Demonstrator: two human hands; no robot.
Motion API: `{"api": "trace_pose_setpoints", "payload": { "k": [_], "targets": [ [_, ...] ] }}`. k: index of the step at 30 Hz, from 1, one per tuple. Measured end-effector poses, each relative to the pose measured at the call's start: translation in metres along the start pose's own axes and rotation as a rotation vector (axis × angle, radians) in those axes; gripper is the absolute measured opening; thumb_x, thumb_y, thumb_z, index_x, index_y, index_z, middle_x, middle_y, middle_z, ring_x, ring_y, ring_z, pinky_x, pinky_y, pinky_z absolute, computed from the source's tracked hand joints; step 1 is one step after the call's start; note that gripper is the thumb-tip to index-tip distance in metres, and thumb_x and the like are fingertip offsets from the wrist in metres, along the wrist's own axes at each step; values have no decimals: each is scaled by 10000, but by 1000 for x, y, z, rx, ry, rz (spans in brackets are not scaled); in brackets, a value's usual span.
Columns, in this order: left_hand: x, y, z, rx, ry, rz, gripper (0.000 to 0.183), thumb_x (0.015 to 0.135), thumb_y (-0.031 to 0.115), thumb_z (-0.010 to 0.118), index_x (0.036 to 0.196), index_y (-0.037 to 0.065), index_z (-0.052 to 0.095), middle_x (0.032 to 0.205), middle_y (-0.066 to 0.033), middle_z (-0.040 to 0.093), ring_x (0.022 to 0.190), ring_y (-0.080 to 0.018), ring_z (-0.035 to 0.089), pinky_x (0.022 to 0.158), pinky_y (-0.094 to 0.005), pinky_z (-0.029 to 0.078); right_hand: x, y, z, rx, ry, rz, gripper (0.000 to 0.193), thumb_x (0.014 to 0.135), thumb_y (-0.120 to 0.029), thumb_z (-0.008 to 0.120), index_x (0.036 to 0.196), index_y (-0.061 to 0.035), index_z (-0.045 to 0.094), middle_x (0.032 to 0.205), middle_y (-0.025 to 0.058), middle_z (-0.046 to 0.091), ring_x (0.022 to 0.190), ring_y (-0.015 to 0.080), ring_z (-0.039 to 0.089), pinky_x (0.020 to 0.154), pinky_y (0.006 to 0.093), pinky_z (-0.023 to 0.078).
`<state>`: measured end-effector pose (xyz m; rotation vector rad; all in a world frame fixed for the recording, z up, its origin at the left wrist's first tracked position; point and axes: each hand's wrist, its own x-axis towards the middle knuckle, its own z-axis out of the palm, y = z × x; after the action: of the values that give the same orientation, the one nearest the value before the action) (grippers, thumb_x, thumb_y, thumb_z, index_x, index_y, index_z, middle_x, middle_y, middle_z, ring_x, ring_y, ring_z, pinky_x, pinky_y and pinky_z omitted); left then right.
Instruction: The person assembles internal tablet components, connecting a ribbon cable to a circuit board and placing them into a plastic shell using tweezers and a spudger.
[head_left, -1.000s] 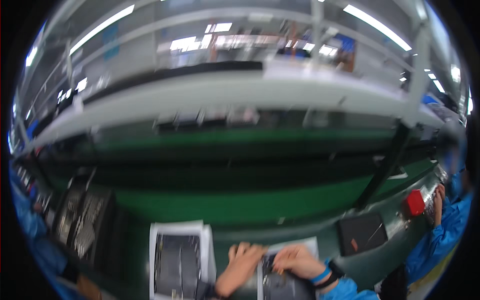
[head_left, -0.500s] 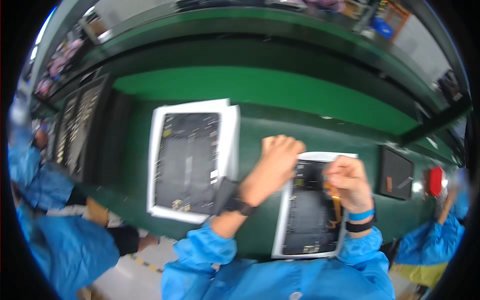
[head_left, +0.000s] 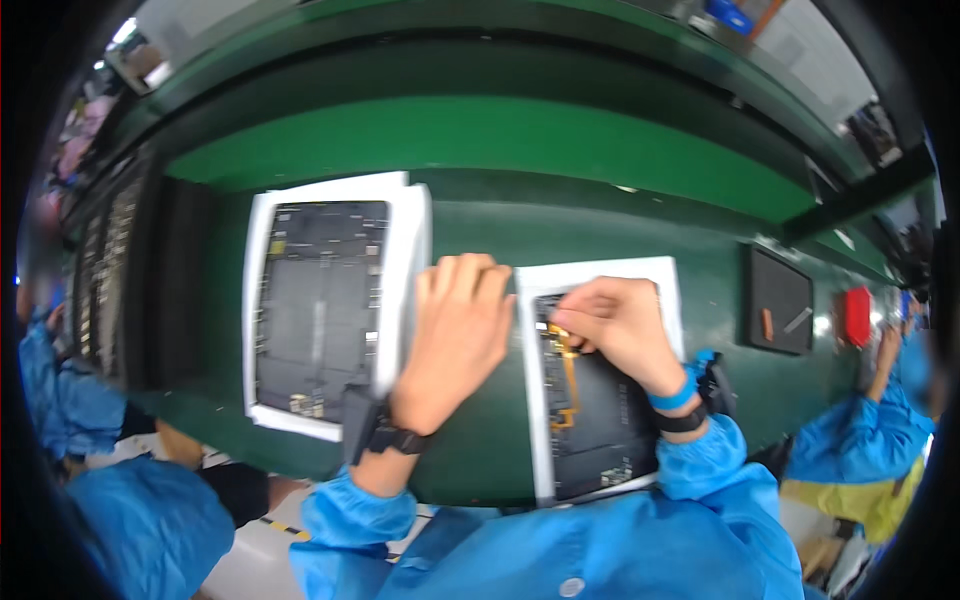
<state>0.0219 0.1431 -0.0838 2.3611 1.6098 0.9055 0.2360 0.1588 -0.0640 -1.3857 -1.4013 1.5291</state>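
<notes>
My right hand (head_left: 622, 325) pinches the upper end of an orange flex cable (head_left: 570, 385) between thumb and fingers. The cable hangs along the left part of a black device panel (head_left: 610, 420) with small components at its edges. This panel lies on a white sheet (head_left: 640, 268) right in front of me. My left hand (head_left: 462, 325) is back-up over the green table, left of that sheet's corner, its fingers bent and a little apart. Nothing shows in it, though its fingertips are hidden. A second, similar black panel (head_left: 320, 310) lies on white sheets (head_left: 408, 230) further left.
Black racks (head_left: 130, 260) of parts stand at the far left. On the right are a black tray (head_left: 778, 300) with small pieces on it and a red box (head_left: 856, 316). A green shelf (head_left: 480, 135) runs along the back. Blue-sleeved people sit on both sides.
My right hand has moved left across the panel, carrying the cable's upper end to the panel's left edge. My left hand has shifted left, off the sheet's corner, and its fingers have spread slightly.
</notes>
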Motion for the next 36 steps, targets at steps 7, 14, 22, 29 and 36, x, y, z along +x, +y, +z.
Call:
{"api": "trace_pose_setpoints", "payload": {
  "k": [7, 14, 22, 29, 36],
  "targets": [
    [4, -19, -1, 62, 97, -92, 323, 900, 10, 645, 1223, 11, 640, 1205, -144, 580, 1125, -336, 561, 974, -440, 434, -4, -1, -6, -90, 44, 36, 99, 879, -17, 791, 919, 58, 740, 791, 91, 752, 631, 99, 683, 543, 231, 541],
    [2, -50, -8, 138, 139, -89, 366, 878, -110, 552, 1230, -38, 620, 1204, -175, 591, 1122, -378, 571, 994, -445, 457, 3, 9, -9, -97, 31, 14, 82, 876, -2, 777, 899, 63, 734, 767, 97, 744, 623, 104, 686, 543, 231, 544],
    [1, -38, 6, 141, 195, -79, 316, 847, -67, 609, 1155, -2, 640, 1193, -170, 612, 1121, -369, 577, 962, -446, 456, 6, 12, -12, -143, 75, 43, 97, 847, -4, 781, 861, 70, 719, 740, 110, 739, 592, 119, 682, 534, 265, 538],
    [2, 7, 28, -314, 16, 239, 277, 764, -66, 651, 1031, 2, 679, 1111, -112, 647, 1071, -328, 613, 902, -433, 486, 16, -3, -16, -650, 179, 29, 297, 722, -136, 863, 787, 78, 668, 701, 242, 690, 658, 349, 716, 634, 401, 554],
    [-4, 0, 19, -357, -120, 353, 330, 692, -44, 644, 999, 18, 750, 1153, -84, 721, 1117, -306, 635, 905, -434, 505, -21, -2, -6, -625, 225, -42, 338, 840, -234, 835, 709, 31, 670, 646, 208, 657, 597, 348, 676, 570, 422, 511]
  ]
}}
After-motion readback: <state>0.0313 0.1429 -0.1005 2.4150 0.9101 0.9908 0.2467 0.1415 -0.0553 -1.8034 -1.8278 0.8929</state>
